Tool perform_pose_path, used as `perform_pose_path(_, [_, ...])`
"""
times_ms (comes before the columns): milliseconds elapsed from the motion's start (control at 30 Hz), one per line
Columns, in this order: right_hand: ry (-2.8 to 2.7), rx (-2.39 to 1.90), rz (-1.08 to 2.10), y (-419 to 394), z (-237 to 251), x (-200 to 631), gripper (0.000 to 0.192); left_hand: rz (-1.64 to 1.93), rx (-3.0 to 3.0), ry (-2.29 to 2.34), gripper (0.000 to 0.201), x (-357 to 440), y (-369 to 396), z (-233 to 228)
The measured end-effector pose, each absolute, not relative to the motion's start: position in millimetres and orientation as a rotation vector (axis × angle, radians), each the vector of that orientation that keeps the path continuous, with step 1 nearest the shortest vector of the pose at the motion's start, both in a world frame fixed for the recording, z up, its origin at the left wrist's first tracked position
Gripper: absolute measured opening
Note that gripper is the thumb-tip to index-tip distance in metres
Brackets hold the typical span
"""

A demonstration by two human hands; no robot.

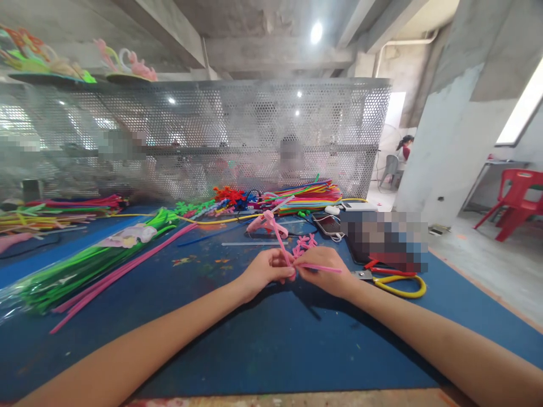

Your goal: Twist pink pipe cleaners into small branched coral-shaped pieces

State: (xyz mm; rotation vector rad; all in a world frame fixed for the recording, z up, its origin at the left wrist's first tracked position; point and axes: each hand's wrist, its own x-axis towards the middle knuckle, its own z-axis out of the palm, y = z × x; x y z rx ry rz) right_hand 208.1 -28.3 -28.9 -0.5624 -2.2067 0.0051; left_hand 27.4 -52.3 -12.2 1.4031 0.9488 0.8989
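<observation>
Far left of fingers: green pipe cleaner bundle point(85, 270) on blue table point(271, 350). Left hand point(263, 272) fingers pinch pink pipe cleaner point(283, 244), which rises up from fingertips. Right hand point(324, 271) fingers pinch same piece, touching left fingertips. Just behind fingers: pink glue gun point(265, 221). Right of fingers: yellow-handled scissors point(396, 281).

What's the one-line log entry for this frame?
left hand: pinching pink pipe cleaner | right hand: pinching same | yellow-handled cutters: right, on blue table
</observation>
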Motion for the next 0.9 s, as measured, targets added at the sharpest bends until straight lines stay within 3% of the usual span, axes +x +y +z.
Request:
perform_pose_path(300, [-2.033,-0.714,0.321,-45.3,-22.0,201.8,0.018,1.206,1.083,0.923,0.036,40.9,-63.3,-15.2])
perform_pose_path(567, [-2.173,-0.677,0.524,-47.8,-25.2,200.3,0.047,1.329,0.923,0.858,0.035,37.0,-57.6,-17.1])
perform_pose_path(667, [-2.264,-0.749,0.461,-47.6,-26.6,200.4,0.056,1.368,0.897,0.847,0.035,36.0,-55.5,-20.1])
perform_pose_path(800, [-2.252,-0.783,0.408,-43.4,-28.4,200.5,0.050,1.394,0.933,0.918,0.035,36.0,-55.1,-18.1])
perform_pose_path(900, [-2.022,-0.740,0.730,-37.8,-29.7,198.8,0.037,1.365,1.103,1.010,0.032,37.1,-56.1,-12.7])
